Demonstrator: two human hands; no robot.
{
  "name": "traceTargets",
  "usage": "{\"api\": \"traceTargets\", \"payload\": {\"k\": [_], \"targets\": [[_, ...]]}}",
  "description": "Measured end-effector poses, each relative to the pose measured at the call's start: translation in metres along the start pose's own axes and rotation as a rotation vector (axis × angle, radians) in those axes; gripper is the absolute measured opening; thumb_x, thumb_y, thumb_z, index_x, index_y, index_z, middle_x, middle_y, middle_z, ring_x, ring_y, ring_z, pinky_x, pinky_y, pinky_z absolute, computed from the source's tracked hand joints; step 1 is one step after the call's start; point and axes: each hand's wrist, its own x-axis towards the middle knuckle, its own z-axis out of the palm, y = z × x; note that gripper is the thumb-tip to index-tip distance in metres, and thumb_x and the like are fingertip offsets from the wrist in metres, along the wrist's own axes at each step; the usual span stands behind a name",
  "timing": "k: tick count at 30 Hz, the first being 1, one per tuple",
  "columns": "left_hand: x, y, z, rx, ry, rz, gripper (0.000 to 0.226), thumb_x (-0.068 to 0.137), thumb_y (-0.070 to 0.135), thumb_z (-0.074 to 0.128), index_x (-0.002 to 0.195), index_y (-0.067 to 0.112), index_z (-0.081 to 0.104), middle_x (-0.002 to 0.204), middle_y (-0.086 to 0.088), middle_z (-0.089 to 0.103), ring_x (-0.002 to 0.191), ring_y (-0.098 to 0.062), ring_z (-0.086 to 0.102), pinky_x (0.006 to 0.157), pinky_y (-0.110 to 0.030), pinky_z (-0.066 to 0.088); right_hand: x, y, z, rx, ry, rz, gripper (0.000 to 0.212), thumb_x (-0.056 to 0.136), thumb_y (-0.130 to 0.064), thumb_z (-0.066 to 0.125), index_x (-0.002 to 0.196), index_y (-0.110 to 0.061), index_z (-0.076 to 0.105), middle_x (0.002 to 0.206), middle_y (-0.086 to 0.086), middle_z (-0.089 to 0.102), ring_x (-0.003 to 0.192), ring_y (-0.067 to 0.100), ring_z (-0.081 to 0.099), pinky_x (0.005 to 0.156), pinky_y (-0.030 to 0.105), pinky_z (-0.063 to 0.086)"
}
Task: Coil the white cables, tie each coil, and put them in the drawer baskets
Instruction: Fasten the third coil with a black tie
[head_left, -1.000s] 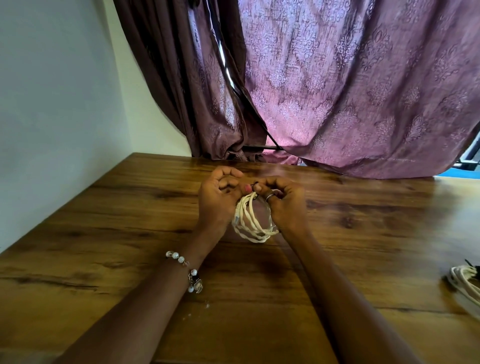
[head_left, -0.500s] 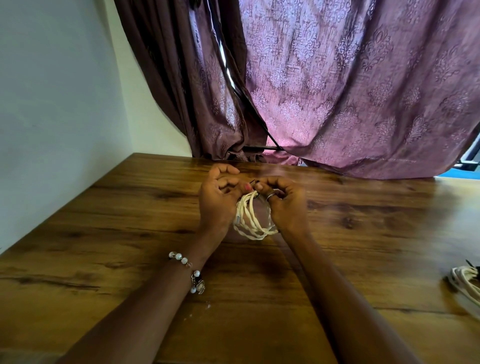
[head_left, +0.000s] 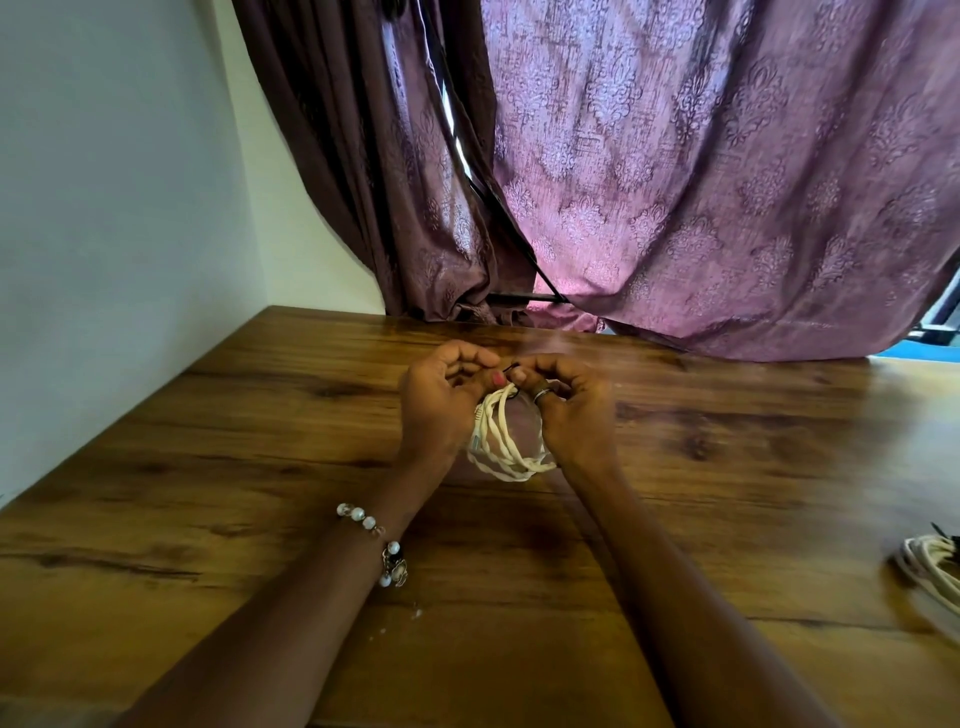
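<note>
White coiled cable (head_left: 501, 441) is hanging above the brown wooden bench (head_left: 260, 467) between the left hand (head_left: 441, 405) and right hand (head_left: 571, 410), fingers pinching its top around a thin dark tie (head_left: 511, 370), looking light, floppy, best gripped at that gathered top.

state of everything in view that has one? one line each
white cable coil: coiled, held up between both hands, tie at its top being worked
left hand: closed grip on the coil
right hand: closed grip on the coil
second coil: lying on the table, right edge, cut off by the frame
curtains: drawn
</note>
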Motion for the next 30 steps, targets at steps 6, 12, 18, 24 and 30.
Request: {"api": "traceTargets", "payload": {"k": [6, 12, 18, 24, 30], "targets": [[0.0, 0.0, -0.001, 0.014, -0.013, 0.025, 0.03, 0.072, -0.005, 0.074, 0.074, 0.021, 0.059, 0.072, 0.003, 0.064, 0.067, -0.007, 0.061, 0.065, -0.022, 0.053, 0.0, 0.0, -0.001, -0.025, 0.001, -0.054, 0.01, 0.082, -0.003, 0.069, 0.091, -0.002, 0.072, 0.086, 0.007, 0.073, 0.082, 0.018, 0.07, 0.074, 0.033, 0.057], [0.001, -0.002, -0.003, 0.028, -0.027, 0.047, 0.029, 0.072, -0.004, 0.075, 0.074, 0.02, 0.058, 0.072, 0.0, 0.064, 0.067, -0.008, 0.061, 0.064, -0.022, 0.052, 0.002, 0.005, -0.003, -0.045, -0.02, -0.056, 0.009, 0.082, -0.005, 0.07, 0.09, -0.006, 0.073, 0.085, 0.006, 0.073, 0.081, 0.021, 0.07, 0.074, 0.045, 0.058], [0.001, -0.001, -0.004, 0.022, -0.02, 0.05, 0.028, 0.07, -0.003, 0.077, 0.075, 0.017, 0.058, 0.071, -0.001, 0.064, 0.066, -0.007, 0.06, 0.062, -0.02, 0.052, 0.002, 0.004, -0.004, -0.03, -0.05, -0.036, 0.012, 0.081, -0.001, 0.07, 0.09, -0.007, 0.073, 0.085, 0.005, 0.073, 0.082, 0.02, 0.07, 0.075, 0.039, 0.058], [0.002, -0.002, -0.006, 0.001, -0.029, -0.037, 0.026, 0.071, 0.001, 0.078, 0.078, 0.016, 0.058, 0.069, -0.003, 0.066, 0.066, -0.01, 0.064, 0.064, -0.026, 0.055, 0.002, -0.002, -0.005, 0.032, -0.108, -0.022, 0.018, 0.079, 0.006, 0.068, 0.089, -0.009, 0.072, 0.079, -0.005, 0.069, 0.074, -0.001, 0.066, 0.068, 0.016, 0.05], [0.003, 0.002, -0.008, -0.067, -0.069, -0.15, 0.02, 0.071, 0.004, 0.079, 0.082, 0.012, 0.063, 0.07, -0.004, 0.069, 0.062, -0.012, 0.067, 0.058, -0.024, 0.054, 0.003, -0.004, -0.005, 0.043, -0.118, -0.021, 0.018, 0.078, 0.005, 0.07, 0.087, -0.01, 0.072, 0.078, -0.006, 0.069, 0.071, -0.002, 0.065, 0.066, 0.015, 0.05]]}}
